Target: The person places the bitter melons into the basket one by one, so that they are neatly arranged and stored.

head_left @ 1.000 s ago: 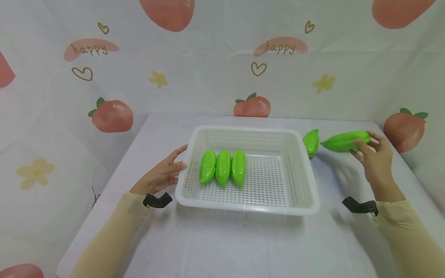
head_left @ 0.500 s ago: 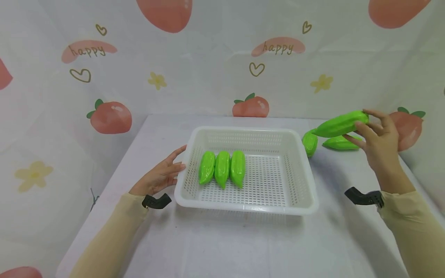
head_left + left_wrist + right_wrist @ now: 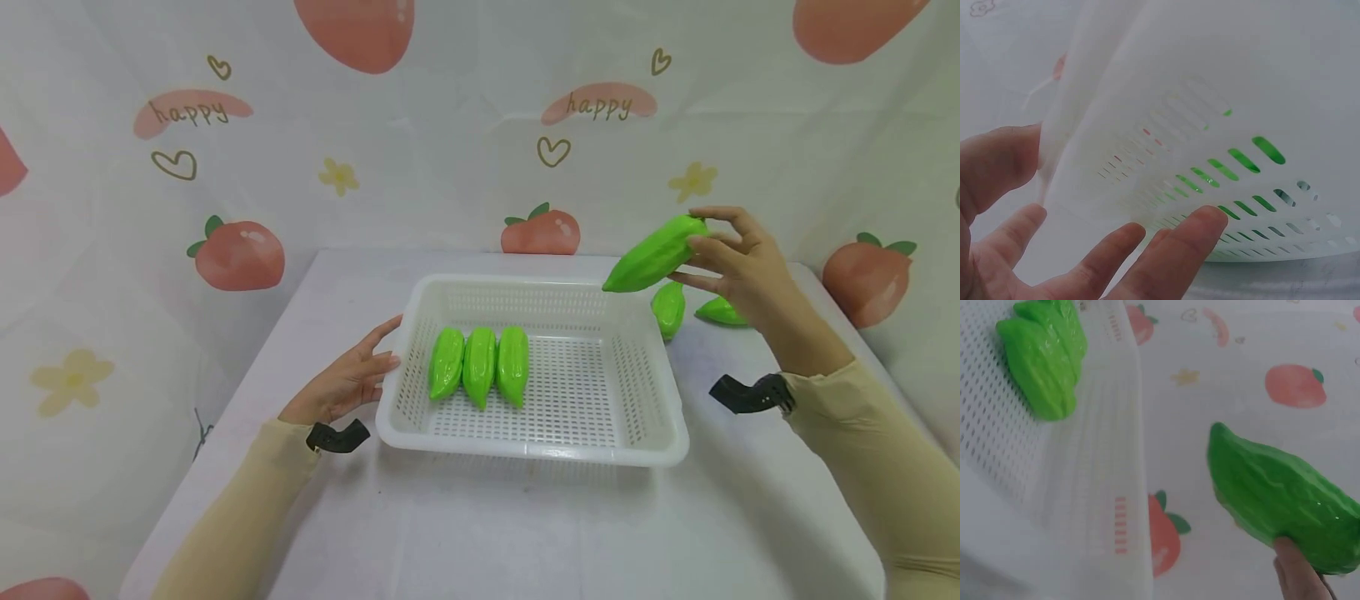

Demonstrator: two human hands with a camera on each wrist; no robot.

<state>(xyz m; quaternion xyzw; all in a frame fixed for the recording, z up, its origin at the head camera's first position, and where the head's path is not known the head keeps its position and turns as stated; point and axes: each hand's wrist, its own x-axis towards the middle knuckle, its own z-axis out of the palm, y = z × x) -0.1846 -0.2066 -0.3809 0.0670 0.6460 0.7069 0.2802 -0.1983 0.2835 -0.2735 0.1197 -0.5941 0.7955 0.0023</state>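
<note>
A green, ridged, pointed gourd (image 3: pixel 654 254) is held up by my right hand (image 3: pixel 738 258), thumb on its near side and fingers behind its blunt end. Its tip points down-left and overlaps the back right rim of a white perforated basket (image 3: pixel 525 450). Three similar gourds (image 3: pixel 480 367) lie side by side in the basket's left half. At the basket's left side, my left hand (image 3: pixel 341 379) touches the rim with relaxed fingers. In the left wrist view those fingers (image 3: pixel 1191 234) lie spread along the slotted wall.
To the right of the basket, another gourd (image 3: pixel 668 311) lies close by its wall. Farther right, one more gourd (image 3: pixel 720 312) is partly hidden behind my right hand. The white-covered table (image 3: pixel 480 533) ends at a patterned cloth backdrop (image 3: pixel 442 167).
My right hand has lifted its gourd off the table and carried it left toward the basket, uncovering another gourd on the table. The left hand and basket stay put.
</note>
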